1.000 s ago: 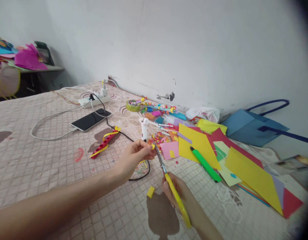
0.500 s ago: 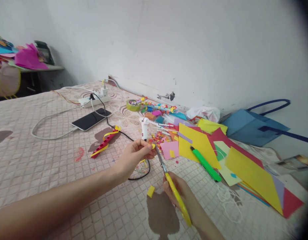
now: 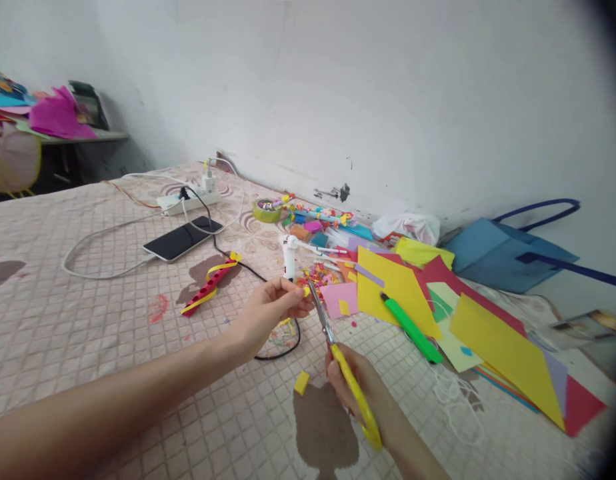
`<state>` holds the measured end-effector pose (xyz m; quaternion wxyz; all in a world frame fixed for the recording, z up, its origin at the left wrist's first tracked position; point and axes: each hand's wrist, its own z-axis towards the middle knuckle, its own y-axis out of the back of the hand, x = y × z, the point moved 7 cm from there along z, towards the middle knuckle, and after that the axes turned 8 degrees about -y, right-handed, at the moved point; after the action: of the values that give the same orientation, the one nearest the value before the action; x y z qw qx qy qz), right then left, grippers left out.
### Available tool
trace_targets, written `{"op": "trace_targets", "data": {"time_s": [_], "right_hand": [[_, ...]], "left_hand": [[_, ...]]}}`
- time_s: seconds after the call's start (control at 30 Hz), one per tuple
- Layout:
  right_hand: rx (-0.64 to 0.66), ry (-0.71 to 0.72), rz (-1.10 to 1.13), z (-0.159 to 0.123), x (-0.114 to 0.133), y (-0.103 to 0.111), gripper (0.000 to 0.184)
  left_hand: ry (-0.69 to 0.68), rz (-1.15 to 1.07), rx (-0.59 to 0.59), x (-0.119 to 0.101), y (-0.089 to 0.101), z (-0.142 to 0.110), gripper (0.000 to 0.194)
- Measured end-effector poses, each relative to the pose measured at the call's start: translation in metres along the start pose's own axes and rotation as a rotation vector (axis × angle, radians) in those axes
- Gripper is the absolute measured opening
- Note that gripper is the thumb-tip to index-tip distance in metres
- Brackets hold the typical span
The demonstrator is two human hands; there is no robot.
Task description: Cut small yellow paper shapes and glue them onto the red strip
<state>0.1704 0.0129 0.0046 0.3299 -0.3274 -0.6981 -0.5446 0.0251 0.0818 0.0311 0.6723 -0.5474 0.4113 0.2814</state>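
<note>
Between the thumb and fingertips of my left hand point(image 3: 275, 308) is pinched a small piece of yellow paper point(image 3: 306, 292). My right hand point(image 3: 361, 383) is wrapped round the yellow handles of a pair of scissors point(image 3: 328, 328), whose blades point away from me and reach close beside that piece. Whether the blades touch the paper I cannot tell. Another yellow paper scrap point(image 3: 301, 383) lies on the cloth below my hands. A white glue gun point(image 3: 289, 257) stands just beyond my left hand, near a heap of tiny coloured paper bits point(image 3: 321, 273).
Coloured paper sheets point(image 3: 508, 353) spread at the right, with a green cutter point(image 3: 412, 328) and white string point(image 3: 458, 393). Left lie a red stick wound with yellow point(image 3: 211, 287), a phone point(image 3: 182, 239) and a power strip point(image 3: 191, 202). A blue bag point(image 3: 508, 253) rests by the wall.
The scissors have shifted very slightly in my right hand, the handles tilting a little. My left hand and the yellow piece stay almost where they were.
</note>
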Motion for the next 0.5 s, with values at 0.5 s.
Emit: {"op": "trace_targets", "data": {"time_s": [0.5], "right_hand": [[-0.041,-0.043,0.005,-0.006,0.007,-0.003,0.027]], "left_hand": [[-0.023,-0.034,-0.025,0.006,0.001,-0.003,0.018]]}}
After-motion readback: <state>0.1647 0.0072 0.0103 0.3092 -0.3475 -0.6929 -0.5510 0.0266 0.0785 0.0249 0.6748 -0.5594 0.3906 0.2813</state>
